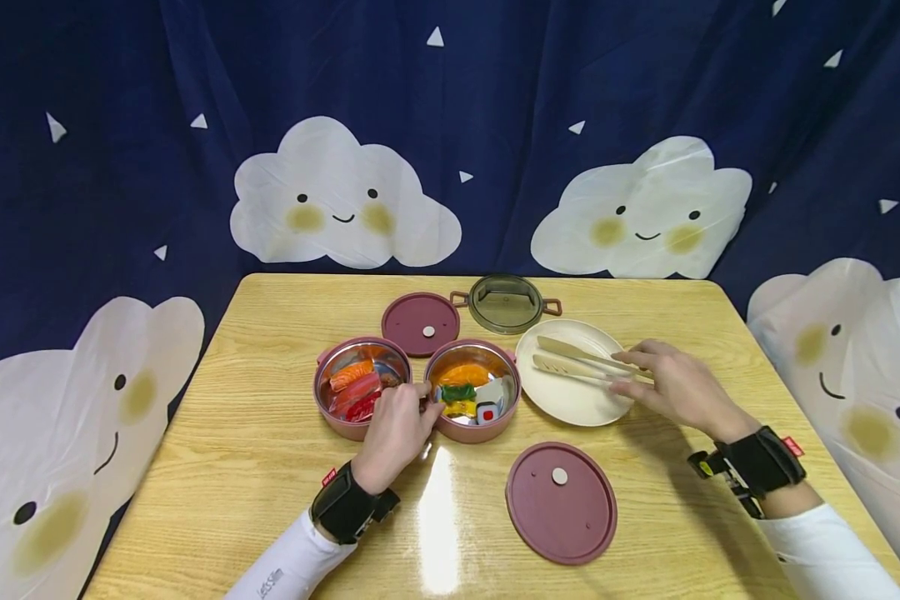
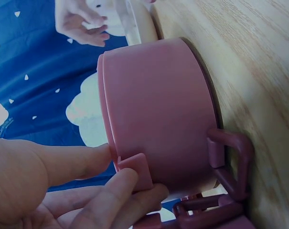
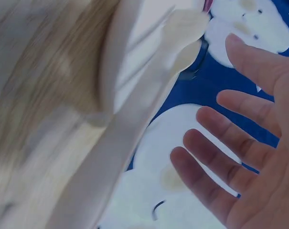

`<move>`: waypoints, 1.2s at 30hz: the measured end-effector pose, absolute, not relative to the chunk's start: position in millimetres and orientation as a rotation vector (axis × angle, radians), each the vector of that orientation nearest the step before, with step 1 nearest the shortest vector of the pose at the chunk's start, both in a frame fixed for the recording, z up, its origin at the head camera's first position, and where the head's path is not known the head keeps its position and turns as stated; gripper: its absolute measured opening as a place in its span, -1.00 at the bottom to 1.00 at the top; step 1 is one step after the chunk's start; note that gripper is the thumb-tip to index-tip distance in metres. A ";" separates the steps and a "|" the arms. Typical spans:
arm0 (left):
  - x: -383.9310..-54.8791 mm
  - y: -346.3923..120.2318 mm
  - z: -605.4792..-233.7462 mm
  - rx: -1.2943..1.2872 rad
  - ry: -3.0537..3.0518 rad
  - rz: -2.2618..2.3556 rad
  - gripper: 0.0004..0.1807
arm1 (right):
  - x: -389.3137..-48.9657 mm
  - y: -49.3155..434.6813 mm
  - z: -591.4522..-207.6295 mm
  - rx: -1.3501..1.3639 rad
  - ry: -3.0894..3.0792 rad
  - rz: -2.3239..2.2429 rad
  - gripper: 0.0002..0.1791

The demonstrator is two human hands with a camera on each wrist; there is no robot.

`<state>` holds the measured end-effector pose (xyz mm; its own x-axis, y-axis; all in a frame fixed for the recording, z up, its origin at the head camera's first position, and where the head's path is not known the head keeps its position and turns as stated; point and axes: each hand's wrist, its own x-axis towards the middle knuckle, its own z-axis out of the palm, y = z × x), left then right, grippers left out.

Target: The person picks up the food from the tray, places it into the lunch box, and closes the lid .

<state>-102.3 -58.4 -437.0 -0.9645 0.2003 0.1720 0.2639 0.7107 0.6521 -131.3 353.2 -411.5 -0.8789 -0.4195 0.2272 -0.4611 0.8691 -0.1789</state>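
Note:
My left hand pinches the small side handle of the right pink pot, thumb at the rim and fingers beneath the handle. Inside that pot are an orange piece, a green piece and a white-and-black piece with a red dot. The left pink pot contains a salmon-like piece and red pieces; my left hand partly covers it. Beige tongs lie across a cream plate. Beside their handle end is my right hand, fingers spread apart in the right wrist view.
One maroon lid lies on the wooden table in front of the plate. Another maroon lid is behind the pots, next to a dark see-through lid with side handles. A navy curtain with clouds hangs behind the table.

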 end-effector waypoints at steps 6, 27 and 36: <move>-103.0 -58.5 -436.6 -0.381 -2.824 -1.090 -0.81 | -120.2 329.1 -404.6 0.805 -2.831 0.298 -0.53; -103.1 -57.7 -435.1 -0.383 -2.829 -1.077 -0.77 | -83.7 275.1 -431.5 1.187 -2.859 0.429 -0.82; -102.2 -58.3 -436.8 -0.382 -2.825 -1.078 -0.77 | -76.8 272.5 -443.9 1.149 -2.953 0.448 -0.87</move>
<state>-102.2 -58.3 -436.8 -0.9642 0.1988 0.1754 0.2651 0.7189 0.6426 -76.8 272.5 -443.9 -0.7408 -0.6702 0.0464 -0.6538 0.7033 -0.2792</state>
